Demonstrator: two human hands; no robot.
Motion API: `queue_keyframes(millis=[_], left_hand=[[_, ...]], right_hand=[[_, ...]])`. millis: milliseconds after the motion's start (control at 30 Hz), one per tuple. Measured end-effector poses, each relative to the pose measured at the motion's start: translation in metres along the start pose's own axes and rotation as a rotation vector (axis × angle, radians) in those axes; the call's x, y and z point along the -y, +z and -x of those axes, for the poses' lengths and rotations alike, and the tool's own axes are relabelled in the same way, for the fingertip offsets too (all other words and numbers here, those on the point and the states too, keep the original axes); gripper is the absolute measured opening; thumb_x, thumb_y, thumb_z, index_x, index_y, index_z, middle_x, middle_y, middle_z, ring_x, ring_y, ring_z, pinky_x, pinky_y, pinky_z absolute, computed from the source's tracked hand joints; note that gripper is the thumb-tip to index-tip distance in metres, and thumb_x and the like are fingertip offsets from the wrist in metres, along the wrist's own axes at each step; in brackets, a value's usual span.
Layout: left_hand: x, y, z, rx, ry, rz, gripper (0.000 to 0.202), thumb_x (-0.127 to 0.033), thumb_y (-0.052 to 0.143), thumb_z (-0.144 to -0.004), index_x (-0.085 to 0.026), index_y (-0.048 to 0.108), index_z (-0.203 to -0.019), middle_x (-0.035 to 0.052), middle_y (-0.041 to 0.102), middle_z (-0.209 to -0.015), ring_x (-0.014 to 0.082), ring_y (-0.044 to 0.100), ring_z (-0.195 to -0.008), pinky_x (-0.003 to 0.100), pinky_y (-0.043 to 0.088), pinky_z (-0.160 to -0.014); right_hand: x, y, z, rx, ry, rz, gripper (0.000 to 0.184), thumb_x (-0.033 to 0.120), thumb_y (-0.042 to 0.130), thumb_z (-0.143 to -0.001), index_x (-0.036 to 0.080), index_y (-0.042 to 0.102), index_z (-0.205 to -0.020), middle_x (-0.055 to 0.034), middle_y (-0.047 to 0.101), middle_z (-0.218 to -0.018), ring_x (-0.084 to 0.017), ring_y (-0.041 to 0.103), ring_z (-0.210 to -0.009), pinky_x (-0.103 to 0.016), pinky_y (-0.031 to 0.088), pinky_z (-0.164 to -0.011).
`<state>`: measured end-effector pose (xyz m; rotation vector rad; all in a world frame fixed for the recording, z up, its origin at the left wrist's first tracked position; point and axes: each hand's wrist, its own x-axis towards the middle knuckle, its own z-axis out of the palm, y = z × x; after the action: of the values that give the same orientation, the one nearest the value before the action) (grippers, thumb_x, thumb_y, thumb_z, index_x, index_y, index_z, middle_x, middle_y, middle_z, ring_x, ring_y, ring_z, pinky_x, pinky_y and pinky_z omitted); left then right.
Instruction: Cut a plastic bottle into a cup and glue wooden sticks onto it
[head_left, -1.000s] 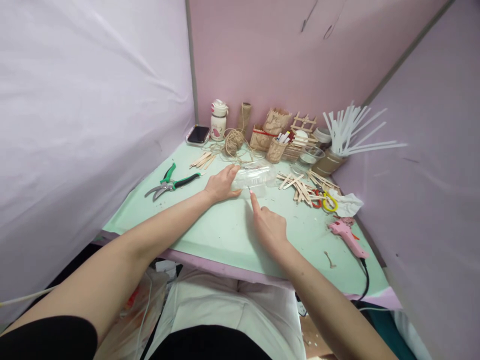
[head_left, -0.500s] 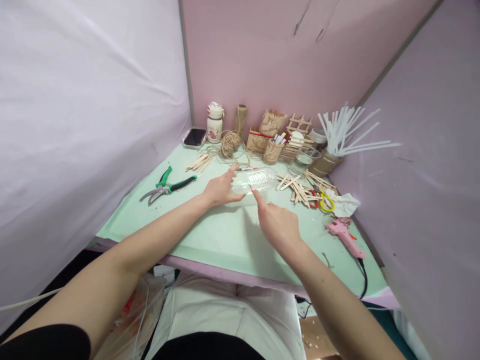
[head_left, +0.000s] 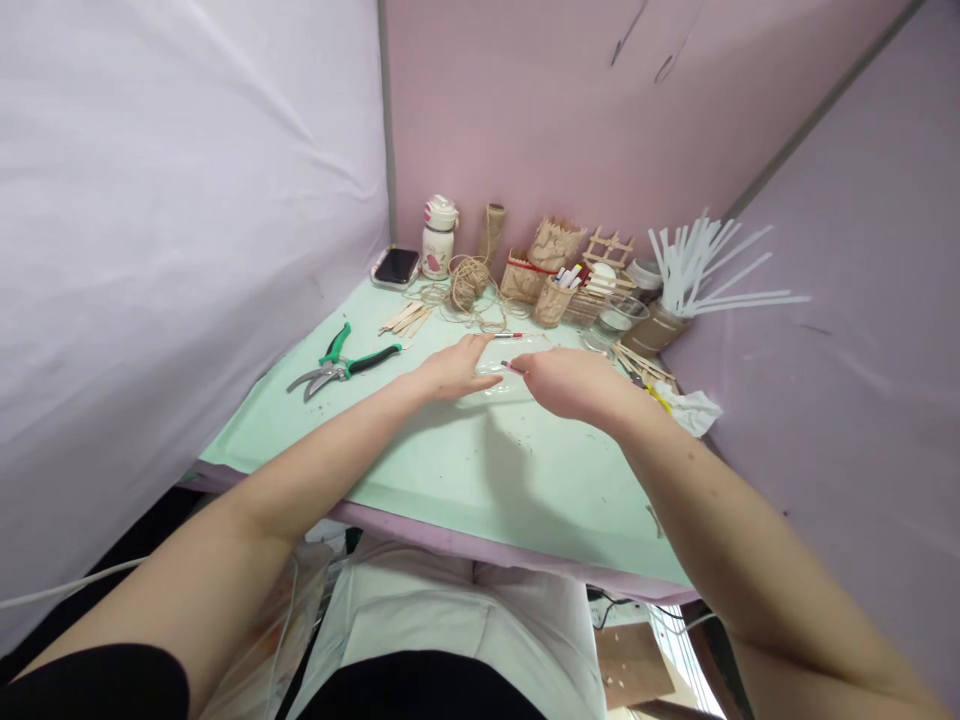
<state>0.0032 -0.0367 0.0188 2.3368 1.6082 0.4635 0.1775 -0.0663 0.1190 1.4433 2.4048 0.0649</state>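
Clear plastic bottle [head_left: 504, 389] on green table [head_left: 442, 470], outline hard for me to trace. Left hand [head_left: 454, 370] grips its left end. Right hand [head_left: 566, 380] closed on 1 small cutter [head_left: 510, 367], mostly hidden in fist. Right arm cuts off scissors [head_left: 659, 398]. Flask [head_left: 438, 245] markings too small for me to read.

Mint green is seen on tabletop [head_left: 450, 470]; near edging [head_left: 495, 552] tinted mauve; far wall [head_left: 525, 120] coloured dusty pink; left sheet [head_left: 187, 200] pale lilac. At far left, flask [head_left: 437, 255] marked white with reddish print, twine ball [head_left: 469, 285] tan. Shears [head_left: 341, 370] at left handled in green and black; clear plastic bottle [head_left: 513, 383] left uncoloured; small tool [head_left: 511, 367] tagged pinkish; far-right strips [head_left: 684, 268] logged white
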Motion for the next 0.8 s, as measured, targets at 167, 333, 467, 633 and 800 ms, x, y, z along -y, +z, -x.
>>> queue_keyframes(millis=[167, 333, 467, 633, 800], left_hand=[[-0.001, 0.000, -0.001, 0.011, 0.027, -0.046, 0.077, -0.059, 0.046, -0.081, -0.019, 0.023, -0.144, 0.0153, 0.042, -0.139, 0.0297, 0.048, -0.124, 0.040, 0.042, -0.097], [-0.004, 0.000, -0.002, 0.022, 0.030, -0.088, 0.080, -0.062, 0.046, -0.081, -0.021, 0.021, -0.145, 0.0149, 0.043, -0.139, 0.0304, 0.049, -0.123, 0.040, 0.043, -0.094], [-0.004, 0.002, -0.002, 0.014, 0.034, -0.107, 0.081, -0.063, 0.046, -0.081, -0.021, 0.019, -0.145, 0.0152, 0.042, -0.139, 0.0302, 0.048, -0.124, 0.039, 0.042, -0.095], [-0.006, 0.003, -0.003, 0.018, 0.003, -0.122, 0.079, -0.061, 0.046, -0.081, -0.022, 0.020, -0.144, 0.0147, 0.042, -0.138, 0.0305, 0.049, -0.122, 0.039, 0.045, -0.091], [-0.009, 0.003, -0.002, 0.010, 0.007, -0.143, 0.079, -0.062, 0.046, -0.080, -0.022, 0.021, -0.144, 0.0142, 0.043, -0.137, 0.0313, 0.051, -0.120, 0.042, 0.044, -0.092]], right_hand=[[0.000, 0.012, 0.016, -0.023, 0.040, -0.002, 0.047, 0.023, 0.032, -0.093, 0.031, 0.046, -0.138, -0.0134, 0.068, -0.111, -0.027, 0.065, -0.097, -0.035, 0.046, -0.074], [0.003, 0.016, 0.019, -0.041, 0.029, -0.007, 0.043, 0.023, 0.035, -0.092, 0.026, 0.050, -0.133, -0.0148, 0.070, -0.103, -0.029, 0.066, -0.095, -0.036, 0.047, -0.072], [0.020, 0.032, 0.018, -0.036, 0.101, -0.005, 0.048, 0.016, 0.033, -0.091, 0.018, 0.043, -0.138, -0.0185, 0.069, -0.100, -0.027, 0.067, -0.093, -0.035, 0.048, -0.075], [0.037, 0.058, 0.021, -0.044, 0.214, -0.027, 0.059, 0.014, 0.031, -0.093, 0.016, 0.016, -0.150, -0.0197, 0.069, -0.100, -0.024, 0.069, -0.090, -0.034, 0.049, -0.075], [0.033, 0.058, 0.031, -0.030, 0.202, -0.031, 0.061, 0.014, 0.033, -0.093, 0.018, 0.016, -0.151, -0.0180, 0.070, -0.096, -0.025, 0.069, -0.088, -0.033, 0.049, -0.073]])
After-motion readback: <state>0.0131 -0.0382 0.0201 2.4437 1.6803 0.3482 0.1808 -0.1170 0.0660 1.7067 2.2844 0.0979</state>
